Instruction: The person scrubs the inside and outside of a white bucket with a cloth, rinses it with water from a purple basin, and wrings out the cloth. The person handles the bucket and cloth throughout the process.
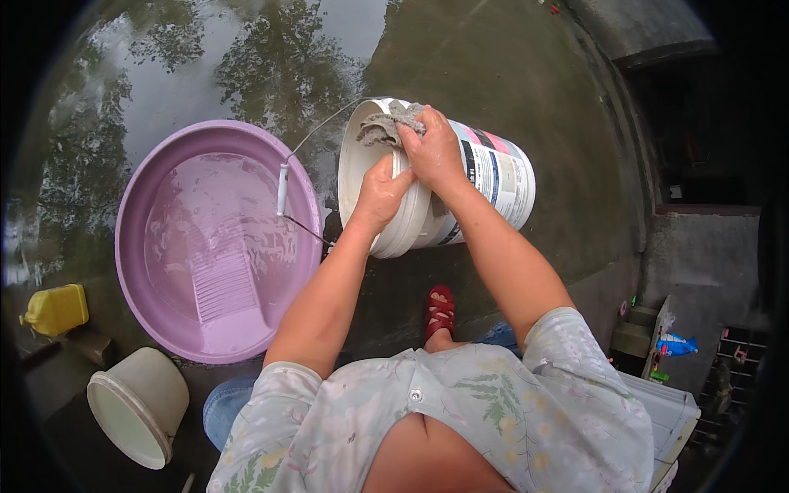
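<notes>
A white plastic bucket (505,185) with a printed label lies tilted on its side before me, its mouth towards the left. My left hand (383,192) grips the bucket's rim, the fingers partly inside the mouth. A wet grey cloth (387,128) is bunched in my right hand (433,148), pressed on the upper part of the rim. The wire handle with its white plastic grip (283,190) hangs out over the edge of a purple basin (126,246). Water fills the basin, over a moulded ribbed washboard (225,283).
A yellow plastic jug (58,309) stands at the far left, above a whitish bucket (151,382) tipped towards the left. Wet, reflecting concrete floor (524,80) surrounds the basin. A grey plastic box (659,413), a blue packet (677,345) and a dark grate (733,370) are at the lower right.
</notes>
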The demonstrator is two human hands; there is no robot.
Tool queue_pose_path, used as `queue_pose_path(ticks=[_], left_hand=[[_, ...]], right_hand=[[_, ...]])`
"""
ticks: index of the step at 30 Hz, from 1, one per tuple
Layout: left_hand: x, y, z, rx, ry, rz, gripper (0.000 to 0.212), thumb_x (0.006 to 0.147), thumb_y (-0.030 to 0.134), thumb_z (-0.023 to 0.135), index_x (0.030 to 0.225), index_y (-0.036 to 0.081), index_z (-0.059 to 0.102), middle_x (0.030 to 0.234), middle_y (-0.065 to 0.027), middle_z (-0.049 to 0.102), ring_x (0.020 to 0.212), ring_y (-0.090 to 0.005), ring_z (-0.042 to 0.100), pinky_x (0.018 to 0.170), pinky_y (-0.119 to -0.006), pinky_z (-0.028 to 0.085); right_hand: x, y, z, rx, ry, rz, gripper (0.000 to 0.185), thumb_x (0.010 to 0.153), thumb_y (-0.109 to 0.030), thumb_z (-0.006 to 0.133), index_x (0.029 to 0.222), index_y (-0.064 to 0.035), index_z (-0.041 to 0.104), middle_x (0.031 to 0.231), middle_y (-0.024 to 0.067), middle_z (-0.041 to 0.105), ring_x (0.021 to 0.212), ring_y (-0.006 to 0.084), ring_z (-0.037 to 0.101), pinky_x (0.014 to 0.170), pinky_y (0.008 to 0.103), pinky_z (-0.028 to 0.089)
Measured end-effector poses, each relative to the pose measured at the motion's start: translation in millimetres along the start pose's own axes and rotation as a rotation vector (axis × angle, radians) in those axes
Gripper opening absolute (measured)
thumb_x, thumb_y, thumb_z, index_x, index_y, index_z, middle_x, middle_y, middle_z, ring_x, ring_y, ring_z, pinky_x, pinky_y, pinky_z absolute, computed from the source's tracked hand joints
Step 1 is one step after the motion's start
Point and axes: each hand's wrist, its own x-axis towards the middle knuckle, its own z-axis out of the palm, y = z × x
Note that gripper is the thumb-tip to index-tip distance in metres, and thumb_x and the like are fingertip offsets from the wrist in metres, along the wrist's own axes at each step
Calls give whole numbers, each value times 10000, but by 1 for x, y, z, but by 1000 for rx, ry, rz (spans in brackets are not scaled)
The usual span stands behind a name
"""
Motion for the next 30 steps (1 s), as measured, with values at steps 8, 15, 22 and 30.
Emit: queue_pose_path(ticks=[8,15,22,30], left_hand=[[5,-21,-12,-15,-49,-25,379,873,68,584,1225,-39,498,1166,-109,595,1040,-169,557,916,-312,442],[16,-13,-7,47,43,-42,420,859,51,569,1254,-43,462,1149,-142,587,1058,-198,548,947,-318,420],[-6,-25,-14,87,-54,10,433,914,58,531,1322,-23,409,1237,-105,549,1130,-164,507,978,-300,392],[19,-18,-11,114,51,35,365,907,35,504,1267,-19,467,1174,-107,584,1078,-157,530,943,-299,418]], right_hand=[[54,123,-23,-21,120,444,296,748,-240,637,853,36,620,981,224,639,943,381,603,825,396,478],[-32,27,-26,157,235,-7,251,738,-73,692,862,4,487,991,188,588,903,353,552,824,405,444],[50,15,31,-217,-153,-175,368,828,-231,654,1152,-64,608,1191,212,548,1138,388,515,968,433,422],[0,12,21,-147,-75,-306,381,800,-139,671,1158,-39,588,1242,204,521,1209,385,469,1019,427,389]])
